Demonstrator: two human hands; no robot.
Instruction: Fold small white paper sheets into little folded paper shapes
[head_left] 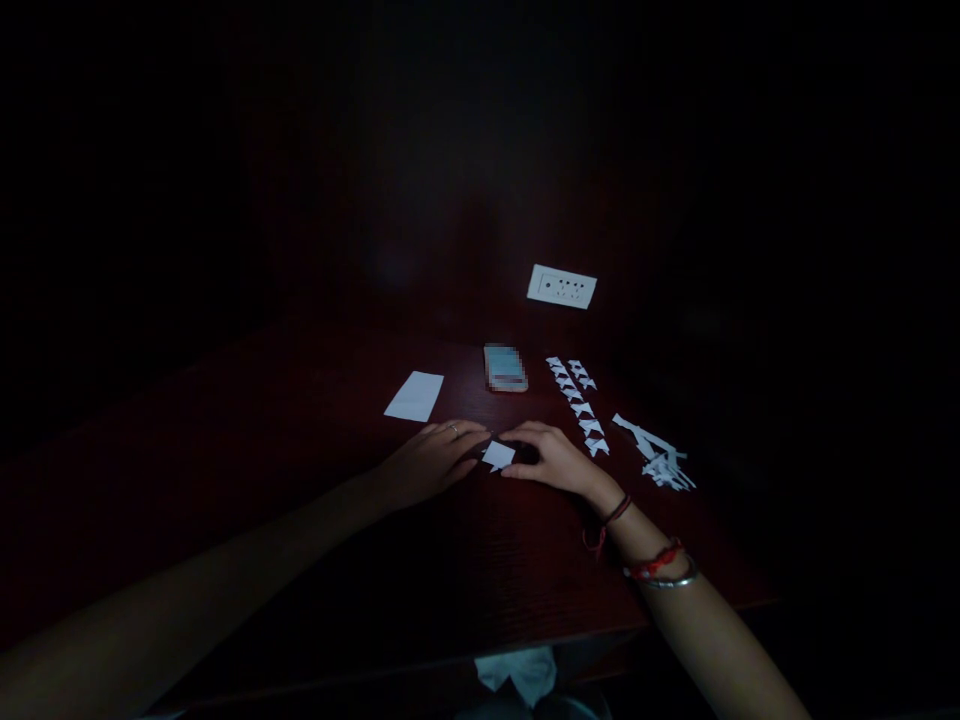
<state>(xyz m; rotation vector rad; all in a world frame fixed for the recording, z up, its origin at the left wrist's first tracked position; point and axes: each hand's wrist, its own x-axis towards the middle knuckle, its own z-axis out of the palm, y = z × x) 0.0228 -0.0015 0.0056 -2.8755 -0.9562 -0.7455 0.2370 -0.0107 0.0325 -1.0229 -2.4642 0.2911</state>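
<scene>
A small folded piece of white paper [499,455] sits between my two hands, low over the dark red table. From the left, my left hand [431,462] closes on its edge with thumb and fingers; a ring shows on one finger. My right hand [556,460] pinches it from the other side, thumb at the lower corner and fingers curved above. The dim light hides the exact finger contact. Folded paper pieces [576,400] lie in two rows beyond my right hand. Beyond my left hand lies a flat white sheet [415,396].
A phone with a blurred screen [505,368] lies at the back of the table [315,430]. Loose paper strips [664,465] are heaped at the right. A white socket plate [562,286] is on the wall. Something whitish [517,672] shows below the table's front edge.
</scene>
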